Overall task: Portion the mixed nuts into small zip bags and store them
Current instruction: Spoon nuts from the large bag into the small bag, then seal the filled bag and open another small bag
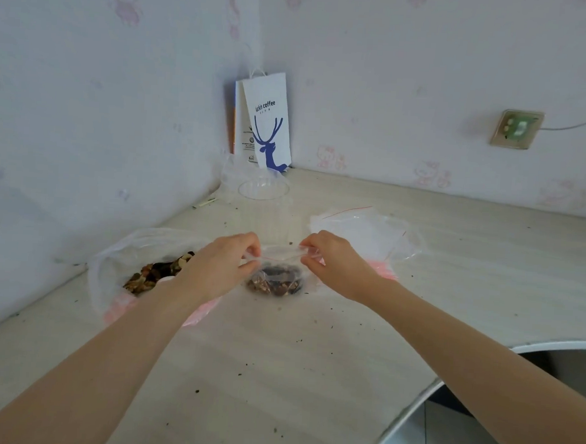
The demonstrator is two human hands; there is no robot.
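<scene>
Small zip bag [276,282]: part-filled with nuts, resting on the counter [275,375] between both hands.
Left grip [218,268]: pinching the bag's top edge, left end.
Right grip [333,262]: pinching the same edge, right end.
Large nut bag [151,273]: open, just left.
Empty zip bags [363,229]: behind the right hand.

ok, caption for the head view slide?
Head view: left hand and right hand pinch the zip edge of a nut-filled small bag on the table.
</scene>
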